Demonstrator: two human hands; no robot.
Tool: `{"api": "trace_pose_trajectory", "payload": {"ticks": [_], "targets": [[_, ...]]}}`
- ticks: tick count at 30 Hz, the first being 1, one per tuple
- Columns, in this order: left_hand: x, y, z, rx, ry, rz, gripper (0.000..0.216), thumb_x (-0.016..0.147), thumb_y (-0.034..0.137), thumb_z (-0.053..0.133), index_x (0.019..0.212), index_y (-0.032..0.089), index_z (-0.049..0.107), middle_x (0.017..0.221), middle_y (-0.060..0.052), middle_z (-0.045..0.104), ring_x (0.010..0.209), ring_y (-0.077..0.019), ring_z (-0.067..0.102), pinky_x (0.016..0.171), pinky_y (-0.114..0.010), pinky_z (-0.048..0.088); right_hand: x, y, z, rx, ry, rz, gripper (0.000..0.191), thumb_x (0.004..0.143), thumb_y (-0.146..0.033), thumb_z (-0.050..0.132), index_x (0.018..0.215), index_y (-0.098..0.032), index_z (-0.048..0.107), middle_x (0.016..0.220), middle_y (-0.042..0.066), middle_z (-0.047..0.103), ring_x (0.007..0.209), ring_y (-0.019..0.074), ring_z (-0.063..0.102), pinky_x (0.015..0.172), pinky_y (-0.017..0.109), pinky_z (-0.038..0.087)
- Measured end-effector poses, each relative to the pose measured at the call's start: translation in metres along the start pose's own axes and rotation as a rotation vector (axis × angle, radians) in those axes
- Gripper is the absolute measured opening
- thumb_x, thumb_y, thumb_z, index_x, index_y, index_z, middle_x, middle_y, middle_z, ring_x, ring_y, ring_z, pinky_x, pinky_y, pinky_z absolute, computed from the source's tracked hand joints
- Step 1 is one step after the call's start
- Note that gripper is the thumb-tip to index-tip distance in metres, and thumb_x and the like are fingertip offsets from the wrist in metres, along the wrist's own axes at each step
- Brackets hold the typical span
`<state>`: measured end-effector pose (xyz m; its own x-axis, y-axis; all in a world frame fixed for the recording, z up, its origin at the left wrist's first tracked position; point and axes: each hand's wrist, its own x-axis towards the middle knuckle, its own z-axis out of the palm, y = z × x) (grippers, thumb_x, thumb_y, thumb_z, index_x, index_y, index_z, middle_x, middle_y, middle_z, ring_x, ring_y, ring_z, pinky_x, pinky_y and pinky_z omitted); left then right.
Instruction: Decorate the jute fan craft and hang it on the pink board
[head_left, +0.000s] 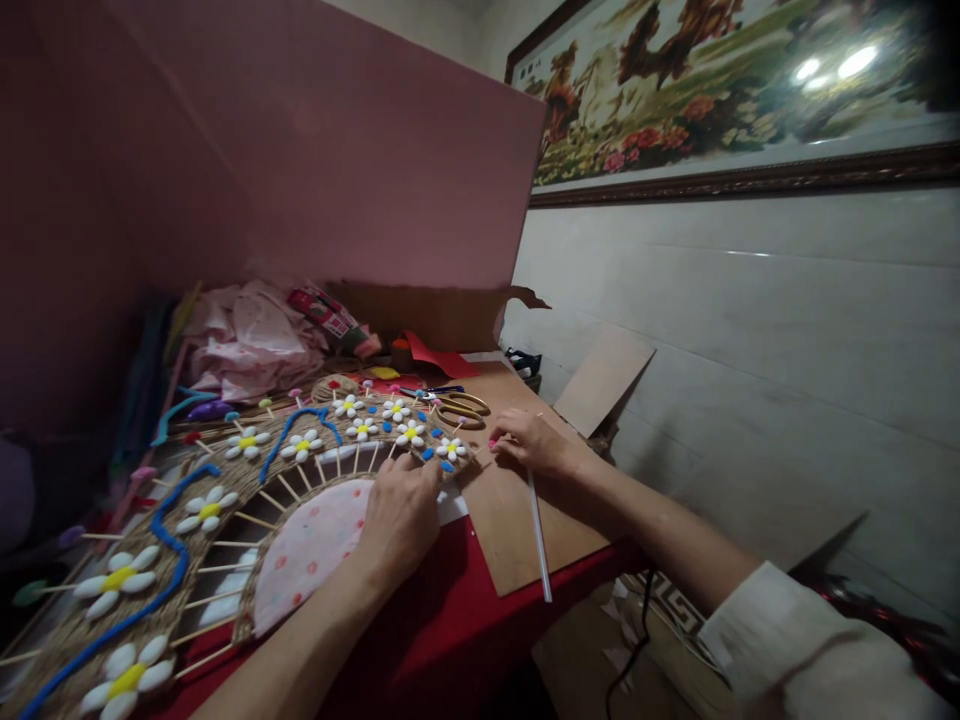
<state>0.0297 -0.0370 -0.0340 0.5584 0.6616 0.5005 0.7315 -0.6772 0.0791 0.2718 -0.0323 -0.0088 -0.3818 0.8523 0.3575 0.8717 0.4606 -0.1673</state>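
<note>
Pinching a small pink lump (493, 446), the right hand (534, 446) is near the worktop's (450, 570) right edge; left hand's (403, 508) grip unclear.

Red-covered table (465, 610) carries flowered rope arch (247, 470). Right of arch: flat brown board (510, 520). Under arch's right part: white sheet (454, 507). Just beyond arch's right part: gold-handled scissors (459, 409). Beyond arch: red paper (439, 357), twine ball (335, 387), crumpled pink fabric (247, 335).
</note>
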Motion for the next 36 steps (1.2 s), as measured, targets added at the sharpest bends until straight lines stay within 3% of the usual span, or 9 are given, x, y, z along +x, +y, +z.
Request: {"api": "trace_pose_trajectory", "payload": {"ticks": [6,17,36], "targets": [[0.000,-0.001,0.001,0.002,0.010,0.019,0.018,0.081,0.012,0.042,0.080,0.019,0.058,0.073,-0.008,0.055,0.071,-0.0223,0.049,0.066,-0.032,0.034,0.001,0.000,0.002,-0.120,-0.009,-0.053,0.005,0.079,-0.019,0.062,0.081,-0.015,0.060,0.085,0.007,0.061,0.081,0.0162,0.053,0.070,0.027,0.038],[0.001,-0.001,-0.001,-0.003,0.003,0.038,0.019,0.080,0.010,0.042,0.083,0.019,0.059,0.075,-0.008,0.057,0.072,-0.0221,0.049,0.066,-0.032,0.034,0.004,-0.012,-0.002,-0.242,-0.028,-0.110,0.003,0.078,-0.016,0.062,0.078,-0.014,0.060,0.083,0.007,0.061,0.081,0.0167,0.052,0.068,0.027,0.036],[0.001,-0.002,0.001,0.009,0.020,0.070,0.022,0.081,0.008,0.039,0.080,0.018,0.058,0.073,-0.008,0.057,0.070,-0.0214,0.050,0.066,-0.032,0.035,0.007,-0.012,-0.003,-0.206,-0.039,-0.129,0.004,0.077,-0.013,0.062,0.080,-0.015,0.061,0.084,0.006,0.060,0.080,0.0163,0.050,0.066,0.027,0.034]]}}
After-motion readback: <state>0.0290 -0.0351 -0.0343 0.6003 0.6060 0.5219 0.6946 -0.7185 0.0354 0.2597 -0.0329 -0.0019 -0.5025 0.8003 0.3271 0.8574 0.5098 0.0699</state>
